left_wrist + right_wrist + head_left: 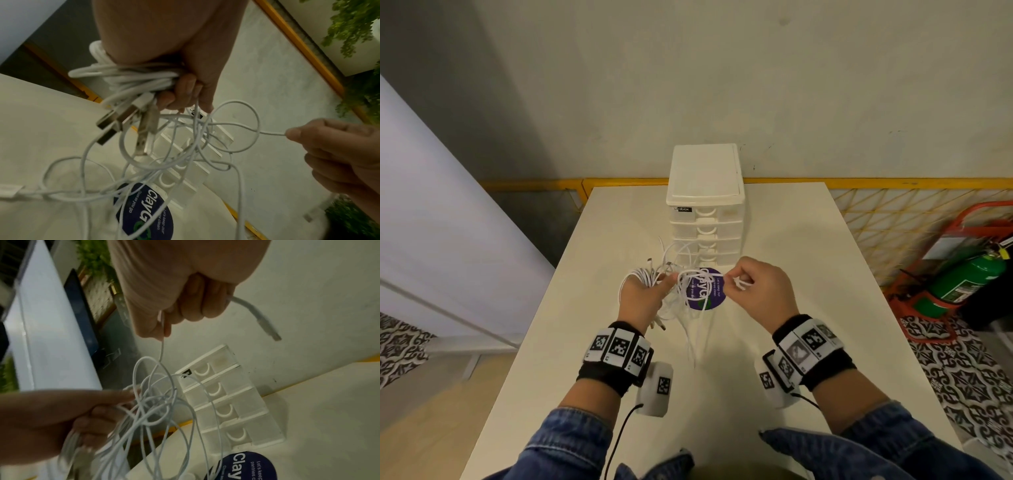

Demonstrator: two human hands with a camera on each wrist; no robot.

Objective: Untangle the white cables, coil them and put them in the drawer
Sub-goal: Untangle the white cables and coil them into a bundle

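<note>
Surface: white table (774, 240), plain wall behind, yellow rail along the far edge.
Hidden: loops of the white cables (690, 291) blur together; their number cannot be told.
Left hand (642, 298): fist curled round a bundled coil, metal USB plugs (121, 118) jutting out.
Right hand (758, 291): thumb and forefinger pinch one strand, free plug end (265, 324) sticking out past the knuckles.
Drawer unit (705, 205): translucent plastic, all drawers closed, behind the tangle.
Writing: round purple sticker (714, 294), "Clay", "Clean as you go".
</note>
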